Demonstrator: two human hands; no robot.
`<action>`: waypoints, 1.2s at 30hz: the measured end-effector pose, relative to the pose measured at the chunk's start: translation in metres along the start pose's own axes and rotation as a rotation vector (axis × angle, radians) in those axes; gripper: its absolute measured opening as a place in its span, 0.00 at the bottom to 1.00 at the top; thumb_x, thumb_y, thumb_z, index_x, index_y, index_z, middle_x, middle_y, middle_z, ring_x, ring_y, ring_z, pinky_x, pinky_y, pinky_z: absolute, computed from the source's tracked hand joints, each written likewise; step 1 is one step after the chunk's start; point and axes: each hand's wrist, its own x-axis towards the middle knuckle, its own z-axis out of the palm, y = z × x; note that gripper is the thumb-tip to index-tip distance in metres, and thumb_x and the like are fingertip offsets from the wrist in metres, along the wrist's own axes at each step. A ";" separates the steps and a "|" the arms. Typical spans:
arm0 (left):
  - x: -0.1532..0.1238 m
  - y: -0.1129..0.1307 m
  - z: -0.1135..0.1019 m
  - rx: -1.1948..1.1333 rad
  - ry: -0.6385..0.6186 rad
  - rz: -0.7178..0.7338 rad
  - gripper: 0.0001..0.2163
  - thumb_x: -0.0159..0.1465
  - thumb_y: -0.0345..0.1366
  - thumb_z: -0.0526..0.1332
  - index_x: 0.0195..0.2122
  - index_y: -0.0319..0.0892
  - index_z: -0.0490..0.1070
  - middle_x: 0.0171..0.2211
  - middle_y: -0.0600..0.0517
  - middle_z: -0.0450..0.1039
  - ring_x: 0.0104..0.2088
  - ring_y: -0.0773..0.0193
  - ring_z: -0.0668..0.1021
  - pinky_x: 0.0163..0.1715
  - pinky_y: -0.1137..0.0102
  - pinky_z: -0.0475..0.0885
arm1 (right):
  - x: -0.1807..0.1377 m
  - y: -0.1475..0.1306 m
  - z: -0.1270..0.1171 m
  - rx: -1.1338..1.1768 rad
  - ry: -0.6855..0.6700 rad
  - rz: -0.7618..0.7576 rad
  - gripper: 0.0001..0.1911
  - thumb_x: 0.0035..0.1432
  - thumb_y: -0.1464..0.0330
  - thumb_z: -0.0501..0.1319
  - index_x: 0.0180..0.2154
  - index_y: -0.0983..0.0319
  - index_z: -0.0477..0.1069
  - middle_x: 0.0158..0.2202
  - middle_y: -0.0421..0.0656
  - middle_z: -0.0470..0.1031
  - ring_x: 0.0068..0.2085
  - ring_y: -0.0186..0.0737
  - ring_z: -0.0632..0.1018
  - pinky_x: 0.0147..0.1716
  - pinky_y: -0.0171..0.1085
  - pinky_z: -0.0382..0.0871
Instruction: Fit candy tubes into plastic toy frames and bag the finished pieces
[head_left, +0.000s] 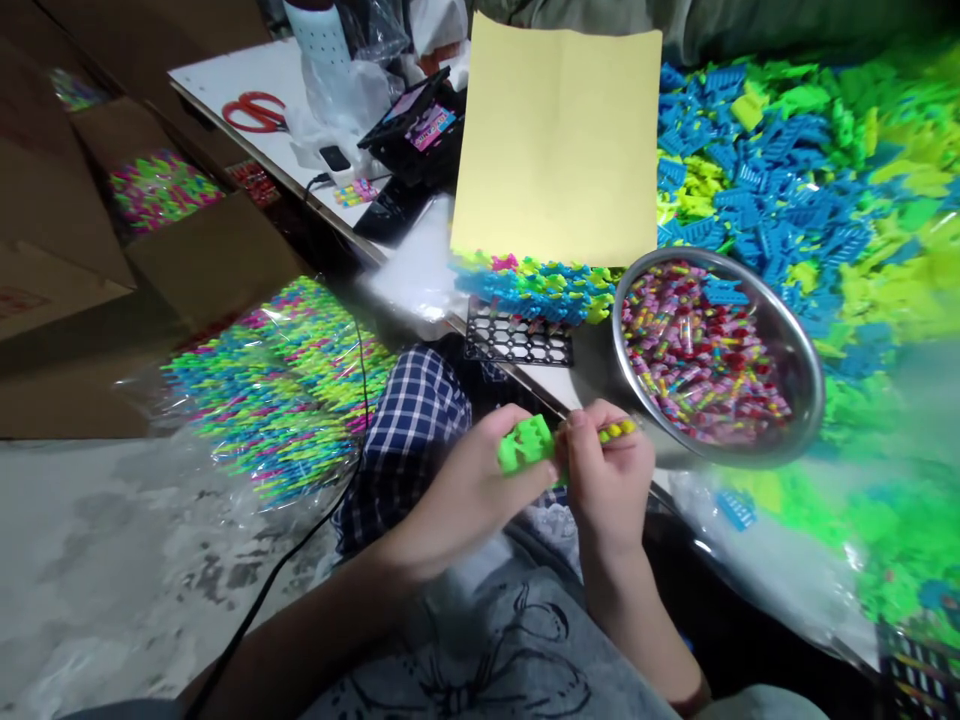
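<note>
My left hand (480, 480) is closed on a bright green plastic piece (525, 445) with a cut-out shape. My right hand (611, 465) pinches a thin clear tube of yellow balls (617, 431) right beside it. Both hands meet over my lap, and where the two parts touch is hidden by the fingers. Just beyond, a steel bowl (806, 400) holds many small pink, red and yellow tubes (697, 360), with a blue plastic piece (724, 291) lying on top. A black grid rack (517, 335) carries rows of blue, green and pink pieces (555, 290).
Loose blue pieces (780, 180) and green pieces (900, 530) cover the right side. A yellow sheet (559, 140) stands behind the rack. Orange scissors (256, 113) lie on the white table (217, 75). Bagged colourful sticks (285, 390) and cardboard boxes (210, 250) are at the left.
</note>
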 end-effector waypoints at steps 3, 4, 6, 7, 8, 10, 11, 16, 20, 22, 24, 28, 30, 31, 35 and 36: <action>-0.001 -0.002 -0.002 0.138 0.047 0.038 0.06 0.56 0.34 0.59 0.33 0.45 0.62 0.27 0.59 0.63 0.28 0.71 0.66 0.26 0.75 0.62 | -0.001 0.006 0.001 0.005 0.028 -0.031 0.15 0.55 0.64 0.59 0.20 0.62 0.60 0.15 0.34 0.62 0.18 0.28 0.63 0.16 0.28 0.56; -0.001 -0.002 -0.002 0.178 0.071 0.059 0.07 0.56 0.34 0.59 0.35 0.45 0.62 0.29 0.59 0.64 0.29 0.71 0.67 0.27 0.75 0.63 | -0.001 0.008 0.001 0.015 0.044 -0.039 0.15 0.55 0.65 0.59 0.20 0.62 0.61 0.15 0.34 0.62 0.18 0.28 0.63 0.17 0.28 0.56; -0.001 -0.005 -0.002 0.261 0.130 0.105 0.08 0.56 0.35 0.59 0.37 0.46 0.63 0.31 0.58 0.66 0.31 0.69 0.69 0.30 0.73 0.64 | -0.001 0.012 0.003 0.019 0.066 -0.046 0.15 0.55 0.65 0.59 0.20 0.62 0.61 0.15 0.34 0.61 0.18 0.28 0.62 0.17 0.28 0.57; -0.001 -0.006 -0.001 0.308 0.157 0.128 0.08 0.56 0.34 0.59 0.37 0.46 0.63 0.32 0.58 0.66 0.32 0.68 0.69 0.30 0.72 0.64 | -0.001 0.014 0.004 0.013 0.068 -0.051 0.14 0.55 0.65 0.59 0.20 0.62 0.61 0.15 0.34 0.61 0.18 0.28 0.62 0.17 0.28 0.56; -0.001 -0.008 -0.001 0.355 0.177 0.150 0.08 0.56 0.34 0.59 0.36 0.46 0.63 0.32 0.57 0.66 0.32 0.68 0.70 0.31 0.71 0.64 | -0.001 0.016 0.005 0.014 0.068 -0.064 0.14 0.55 0.66 0.59 0.20 0.62 0.61 0.15 0.34 0.61 0.18 0.28 0.62 0.17 0.28 0.56; 0.000 -0.011 0.000 0.429 0.200 0.205 0.07 0.56 0.33 0.59 0.36 0.45 0.62 0.32 0.57 0.66 0.32 0.68 0.70 0.32 0.70 0.64 | -0.001 0.020 0.007 0.060 0.065 -0.126 0.14 0.55 0.67 0.59 0.20 0.62 0.61 0.16 0.34 0.62 0.18 0.28 0.62 0.17 0.29 0.56; 0.000 -0.013 0.000 0.454 0.206 0.240 0.07 0.56 0.32 0.59 0.36 0.45 0.62 0.32 0.56 0.66 0.32 0.68 0.69 0.32 0.70 0.64 | -0.001 0.022 0.007 0.106 0.061 -0.171 0.13 0.55 0.67 0.59 0.20 0.62 0.61 0.17 0.35 0.62 0.18 0.28 0.62 0.17 0.29 0.56; 0.002 -0.019 -0.001 0.471 0.233 0.431 0.05 0.58 0.32 0.58 0.35 0.44 0.61 0.32 0.55 0.65 0.34 0.67 0.69 0.34 0.70 0.64 | -0.001 0.028 0.007 0.213 0.056 -0.365 0.10 0.55 0.67 0.58 0.23 0.61 0.63 0.19 0.36 0.62 0.21 0.31 0.65 0.21 0.33 0.60; 0.004 -0.019 -0.003 0.430 0.267 0.541 0.04 0.58 0.30 0.58 0.33 0.44 0.63 0.32 0.55 0.64 0.35 0.68 0.69 0.36 0.71 0.64 | -0.001 0.026 0.004 0.213 0.034 -0.401 0.05 0.53 0.67 0.59 0.30 0.59 0.63 0.22 0.36 0.64 0.24 0.33 0.66 0.23 0.34 0.61; 0.005 -0.016 -0.004 0.413 0.288 0.565 0.05 0.57 0.30 0.59 0.33 0.44 0.64 0.32 0.54 0.65 0.36 0.67 0.70 0.37 0.70 0.64 | 0.000 0.023 0.001 0.233 -0.016 -0.388 0.06 0.52 0.68 0.60 0.32 0.58 0.62 0.24 0.37 0.64 0.25 0.33 0.67 0.24 0.33 0.61; 0.004 -0.013 -0.005 0.375 0.306 0.533 0.06 0.57 0.31 0.59 0.36 0.45 0.64 0.34 0.54 0.66 0.37 0.66 0.70 0.38 0.70 0.65 | 0.002 0.022 -0.003 0.221 -0.065 -0.367 0.07 0.51 0.70 0.61 0.32 0.59 0.63 0.26 0.38 0.66 0.27 0.34 0.68 0.26 0.34 0.62; 0.001 -0.004 -0.009 0.157 0.233 0.299 0.16 0.57 0.34 0.60 0.46 0.48 0.61 0.36 0.54 0.67 0.33 0.67 0.71 0.31 0.73 0.66 | 0.009 0.024 -0.014 0.223 -0.140 -0.237 0.07 0.48 0.69 0.64 0.29 0.60 0.66 0.29 0.40 0.68 0.31 0.35 0.70 0.29 0.34 0.64; 0.002 -0.001 -0.011 0.029 0.150 0.190 0.19 0.57 0.35 0.60 0.49 0.49 0.58 0.32 0.55 0.66 0.29 0.69 0.71 0.25 0.75 0.65 | 0.012 0.026 -0.017 0.276 -0.189 -0.111 0.08 0.47 0.68 0.65 0.29 0.60 0.67 0.30 0.40 0.68 0.31 0.34 0.70 0.29 0.34 0.64; 0.002 0.000 -0.012 -0.012 0.116 0.152 0.20 0.56 0.35 0.61 0.49 0.49 0.57 0.31 0.56 0.66 0.27 0.69 0.70 0.24 0.75 0.64 | 0.013 0.027 -0.018 0.310 -0.215 -0.045 0.09 0.46 0.67 0.66 0.29 0.60 0.67 0.29 0.40 0.69 0.30 0.34 0.71 0.29 0.34 0.65; 0.006 0.000 -0.014 -0.082 0.057 0.086 0.18 0.55 0.36 0.62 0.45 0.47 0.60 0.31 0.56 0.67 0.25 0.71 0.69 0.22 0.76 0.63 | 0.012 0.030 -0.015 0.421 -0.255 0.161 0.15 0.40 0.62 0.69 0.28 0.60 0.68 0.29 0.39 0.70 0.28 0.33 0.70 0.27 0.32 0.65; 0.006 0.000 -0.014 -0.091 0.048 0.078 0.17 0.55 0.36 0.62 0.45 0.47 0.60 0.31 0.56 0.67 0.24 0.72 0.69 0.22 0.77 0.62 | 0.011 0.030 -0.013 0.437 -0.248 0.197 0.16 0.39 0.60 0.69 0.28 0.61 0.67 0.28 0.39 0.70 0.27 0.32 0.70 0.26 0.32 0.65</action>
